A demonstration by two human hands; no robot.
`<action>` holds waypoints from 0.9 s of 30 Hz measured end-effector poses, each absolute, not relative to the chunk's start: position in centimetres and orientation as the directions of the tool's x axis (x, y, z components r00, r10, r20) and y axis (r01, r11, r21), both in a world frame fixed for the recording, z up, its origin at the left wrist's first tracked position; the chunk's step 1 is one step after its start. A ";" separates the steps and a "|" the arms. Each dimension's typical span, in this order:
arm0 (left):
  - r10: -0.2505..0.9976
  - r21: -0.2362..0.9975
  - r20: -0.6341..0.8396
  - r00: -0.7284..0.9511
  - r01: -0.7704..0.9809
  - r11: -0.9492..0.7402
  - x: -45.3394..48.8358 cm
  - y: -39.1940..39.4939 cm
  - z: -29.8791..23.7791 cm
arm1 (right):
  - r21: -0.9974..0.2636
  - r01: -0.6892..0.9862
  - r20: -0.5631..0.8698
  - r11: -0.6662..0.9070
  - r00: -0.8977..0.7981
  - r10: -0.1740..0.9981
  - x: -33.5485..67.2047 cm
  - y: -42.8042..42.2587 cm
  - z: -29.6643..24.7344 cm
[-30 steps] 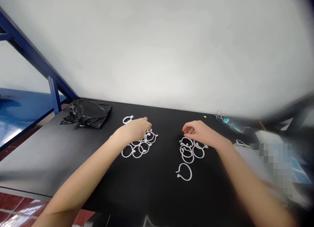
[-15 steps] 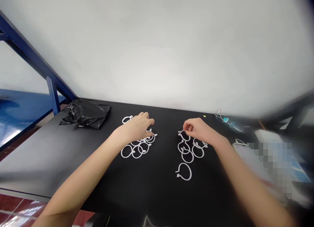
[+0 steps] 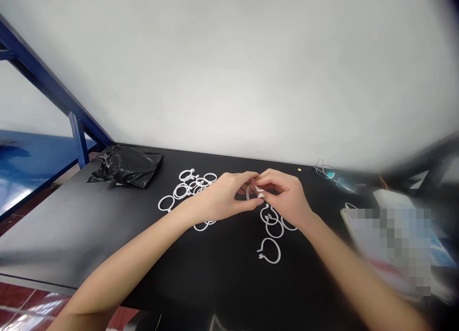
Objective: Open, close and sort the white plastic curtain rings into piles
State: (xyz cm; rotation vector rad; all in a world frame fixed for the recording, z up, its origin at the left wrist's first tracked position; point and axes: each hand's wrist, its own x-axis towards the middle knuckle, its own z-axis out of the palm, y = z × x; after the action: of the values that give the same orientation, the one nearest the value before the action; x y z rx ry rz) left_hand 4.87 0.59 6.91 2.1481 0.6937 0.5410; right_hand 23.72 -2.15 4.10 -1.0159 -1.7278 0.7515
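Observation:
My left hand (image 3: 238, 195) and my right hand (image 3: 283, 195) meet over the middle of the black table. Between them they grip one white plastic curtain ring (image 3: 248, 192), its clasp pinched by the fingertips; part of the ring is hidden by the fingers. Left of my hands lies a loose pile of white rings (image 3: 182, 191), partly covered by my left hand and forearm. Below my right hand are several more rings (image 3: 274, 228), some overlapping. One ring with its clasp undone (image 3: 271, 250) lies nearest to me.
A crumpled black plastic bag (image 3: 132, 166) lies at the back left of the black table (image 3: 215, 283). Eyeglasses (image 3: 326, 173) rest at the back right, near a phone-like object (image 3: 376, 254) and a white box (image 3: 387, 199). A white wall (image 3: 229, 82) rises behind the table.
My left hand has moved right from above the left pile to join my right hand. My right hand has shifted slightly left, lifting a ring from the right group.

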 end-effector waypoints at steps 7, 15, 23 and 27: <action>0.645 0.686 0.142 0.751 0.395 -0.611 4.5 0.8 7.3 | -0.799 0.314 0.407 0.513 -0.346 0.845 24.3 -3.1 6.2; 0.544 0.665 0.129 0.829 0.335 -0.668 3.5 1.3 8.4 | -0.757 0.361 0.471 0.545 -0.276 0.838 24.0 -3.4 6.2; 0.515 0.691 0.171 0.840 0.270 -0.671 3.2 1.8 8.5 | -0.739 0.304 0.530 0.602 -0.289 0.797 24.0 -3.3 6.0; 0.541 0.645 0.098 0.835 0.361 -0.673 2.9 2.0 8.1 | -0.798 0.356 0.391 0.487 -0.308 0.867 24.3 -3.0 6.1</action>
State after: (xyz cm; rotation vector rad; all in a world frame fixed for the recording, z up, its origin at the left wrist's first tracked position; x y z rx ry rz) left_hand 2.87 1.96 8.12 2.3772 0.6569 0.3732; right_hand 24.31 -2.99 6.07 -1.0188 -1.8776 0.7540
